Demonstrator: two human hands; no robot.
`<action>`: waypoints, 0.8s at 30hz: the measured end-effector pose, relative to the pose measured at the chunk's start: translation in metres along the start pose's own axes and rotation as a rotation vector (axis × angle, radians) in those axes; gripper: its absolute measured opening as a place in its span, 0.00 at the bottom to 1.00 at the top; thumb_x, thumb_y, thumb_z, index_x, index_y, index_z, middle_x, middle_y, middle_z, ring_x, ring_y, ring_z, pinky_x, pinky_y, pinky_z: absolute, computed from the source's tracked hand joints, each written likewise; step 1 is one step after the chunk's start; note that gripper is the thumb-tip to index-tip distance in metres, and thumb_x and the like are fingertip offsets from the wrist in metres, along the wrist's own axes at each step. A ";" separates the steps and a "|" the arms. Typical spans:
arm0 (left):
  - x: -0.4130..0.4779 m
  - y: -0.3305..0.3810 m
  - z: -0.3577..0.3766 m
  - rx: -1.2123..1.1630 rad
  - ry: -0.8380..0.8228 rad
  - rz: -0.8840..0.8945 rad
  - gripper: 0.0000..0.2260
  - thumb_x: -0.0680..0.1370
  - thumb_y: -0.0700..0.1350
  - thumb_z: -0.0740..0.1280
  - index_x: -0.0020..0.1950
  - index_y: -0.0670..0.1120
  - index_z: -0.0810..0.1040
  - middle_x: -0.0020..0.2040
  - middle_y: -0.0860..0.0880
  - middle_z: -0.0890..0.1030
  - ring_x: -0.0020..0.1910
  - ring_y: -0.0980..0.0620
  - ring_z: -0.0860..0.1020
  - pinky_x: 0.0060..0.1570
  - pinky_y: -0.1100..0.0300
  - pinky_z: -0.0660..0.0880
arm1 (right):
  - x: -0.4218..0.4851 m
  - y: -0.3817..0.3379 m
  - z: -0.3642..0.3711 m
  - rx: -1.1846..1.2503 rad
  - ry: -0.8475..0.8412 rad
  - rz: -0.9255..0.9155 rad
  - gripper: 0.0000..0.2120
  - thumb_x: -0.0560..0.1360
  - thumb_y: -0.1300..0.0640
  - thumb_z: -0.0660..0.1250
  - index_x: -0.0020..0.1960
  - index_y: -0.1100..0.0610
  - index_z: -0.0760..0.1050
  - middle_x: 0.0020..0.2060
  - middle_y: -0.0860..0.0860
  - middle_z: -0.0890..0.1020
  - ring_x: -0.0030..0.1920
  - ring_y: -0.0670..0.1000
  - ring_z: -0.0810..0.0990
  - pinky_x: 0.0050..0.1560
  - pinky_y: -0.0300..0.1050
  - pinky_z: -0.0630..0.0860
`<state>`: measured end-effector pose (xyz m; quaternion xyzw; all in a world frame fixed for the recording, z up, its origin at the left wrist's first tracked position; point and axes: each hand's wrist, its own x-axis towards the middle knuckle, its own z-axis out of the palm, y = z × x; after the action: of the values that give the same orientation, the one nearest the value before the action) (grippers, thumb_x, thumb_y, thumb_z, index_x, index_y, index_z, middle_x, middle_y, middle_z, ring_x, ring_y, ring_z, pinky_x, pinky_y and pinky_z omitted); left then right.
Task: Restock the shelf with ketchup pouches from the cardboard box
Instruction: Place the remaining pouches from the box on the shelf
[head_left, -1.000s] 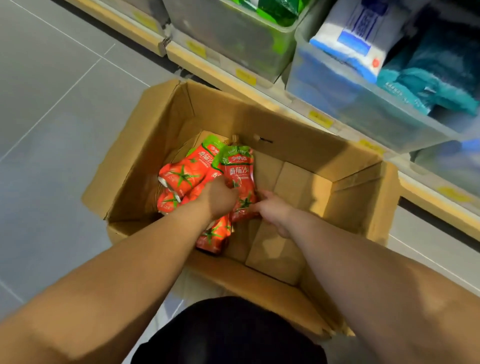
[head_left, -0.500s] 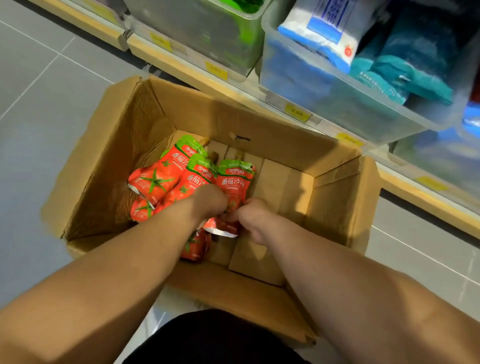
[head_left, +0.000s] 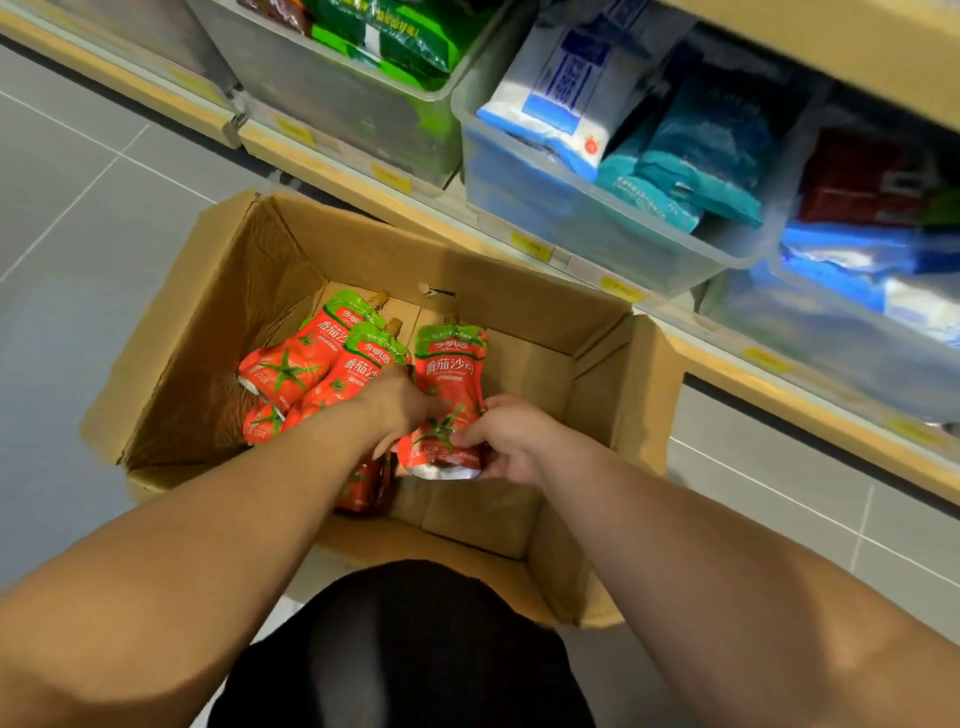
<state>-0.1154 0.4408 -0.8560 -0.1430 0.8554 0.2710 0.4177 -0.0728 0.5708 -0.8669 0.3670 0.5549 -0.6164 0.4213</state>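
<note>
grey tiled floor fills the left of the frame and shows again at the lower right. a wooden shelf runs on a slant from the upper left to the right edge, and its far ends are cut off. clear bins sit on it with green, white-and-blue and teal packets; their print is too blurred to read, and the bin at the far right is only partly in frame. small yellow price tags on the shelf edge are unreadable.

the open cardboard box stands on the floor in the middle of the frame, just below the shelf edge. its near wall is partly hidden behind both forearms and a dark garment at the bottom centre.

inside, the other ketchup pouches lie overlapping at the box's left. one is mostly hidden under the left forearm, so their count is unclear. the held ketchup pouch is in the box's centre, spout pointing to the top of the frame.

the right hand grasps that pouch's lower end, thumb on its front and fingers curled beneath. the left hand meets the pouch's left edge. its fingers are hidden under the hand, so i cannot tell whether they grip.
</note>
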 end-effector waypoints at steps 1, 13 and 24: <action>-0.008 0.005 -0.004 0.053 -0.014 -0.007 0.17 0.74 0.53 0.70 0.56 0.43 0.76 0.47 0.42 0.84 0.34 0.54 0.81 0.33 0.67 0.70 | -0.009 -0.002 -0.004 -0.017 -0.013 -0.016 0.14 0.70 0.74 0.66 0.45 0.56 0.69 0.46 0.56 0.79 0.56 0.61 0.78 0.55 0.62 0.76; -0.112 0.067 -0.005 -0.400 0.042 0.190 0.15 0.70 0.46 0.75 0.52 0.47 0.75 0.38 0.53 0.79 0.31 0.61 0.77 0.23 0.75 0.71 | -0.117 -0.021 -0.065 -0.161 0.042 -0.369 0.30 0.67 0.73 0.68 0.65 0.55 0.72 0.44 0.52 0.81 0.42 0.51 0.79 0.38 0.43 0.77; -0.195 0.174 0.050 -0.505 0.205 0.614 0.18 0.74 0.40 0.71 0.62 0.49 0.73 0.54 0.45 0.81 0.53 0.47 0.80 0.54 0.48 0.77 | -0.219 -0.034 -0.169 -0.268 0.316 -0.748 0.25 0.62 0.69 0.76 0.56 0.56 0.76 0.50 0.53 0.83 0.50 0.53 0.81 0.57 0.53 0.77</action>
<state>-0.0466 0.6145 -0.6666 -0.0055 0.8019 0.5690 0.1819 -0.0243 0.7643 -0.6723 0.1724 0.7827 -0.5853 0.1226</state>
